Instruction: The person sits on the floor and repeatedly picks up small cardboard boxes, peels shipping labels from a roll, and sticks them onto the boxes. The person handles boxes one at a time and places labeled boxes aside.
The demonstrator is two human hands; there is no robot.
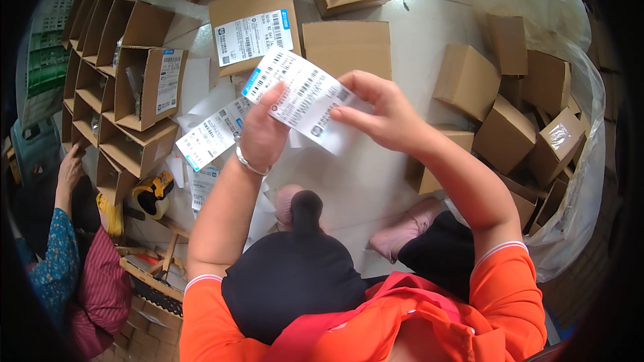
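Observation:
Both my hands hold one white printed shipping label (307, 91) with a blue end, tilted above the floor. My left hand (264, 128), with a silver bracelet (247, 160) at the wrist, grips its left part. The thumb and fingers of my right hand (380, 110) pinch its right end. A second shipping label (214, 133) shows beside my left hand; whether that hand also holds it, I cannot tell. Past my hands, a closed cardboard box (251, 2) bears a label. To its right sits a plain cardboard box (347, 45), partly hidden by the held label.
Open cardboard boxes (146, 85) are stacked at left, some with clear bags inside. A co-worker's hand (70, 166) touches the stack. Small boxes (505, 133) fill a clear plastic bag (586, 211) at right. A tape dispenser (153, 193) and a wooden stool (151, 271) stand lower left.

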